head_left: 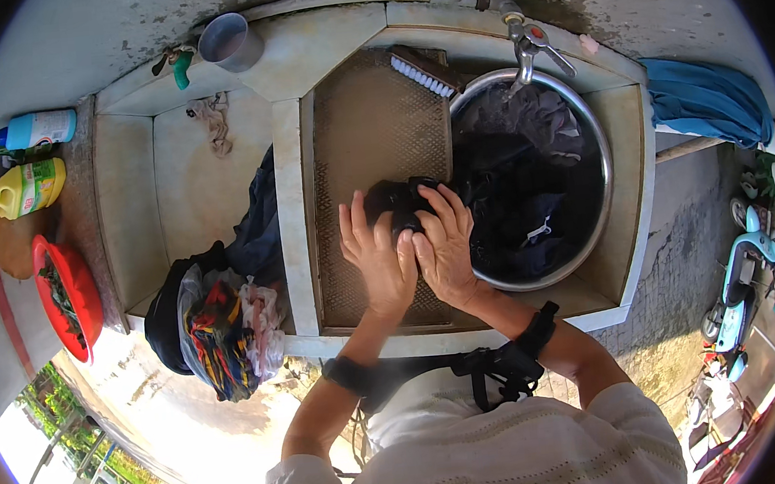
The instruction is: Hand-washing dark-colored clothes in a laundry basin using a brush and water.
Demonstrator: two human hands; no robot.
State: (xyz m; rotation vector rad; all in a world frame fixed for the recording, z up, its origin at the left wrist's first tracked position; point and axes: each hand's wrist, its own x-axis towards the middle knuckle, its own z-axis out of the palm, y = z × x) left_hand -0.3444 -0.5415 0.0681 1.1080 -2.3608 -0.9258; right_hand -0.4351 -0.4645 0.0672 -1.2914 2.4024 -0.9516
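Both hands are closed side by side on a bunched, wet-looking black cloth (390, 199), over the textured brown scrubbing slab (372, 119) of a tiled sink. My left hand (380, 266) grips its left part, and my right hand (444, 251) its right part, with the thumbs close together. What kind of garment the cloth is, I cannot tell. Just to the right stands a round metal basin (603, 182) full of dark soaked clothes (527, 156). A scrubbing brush (423, 71) with pale bristles lies at the slab's far right corner.
A metal tap (527, 45) overhangs the basin. In the left sink compartment lies a greyish rag (212, 125); dark clothes (257, 221) and a plastic bag (220, 335) drape its near edge. A grey cup (230, 44) stands behind. A red bowl (70, 297) and bottles (37, 185) sit at left.
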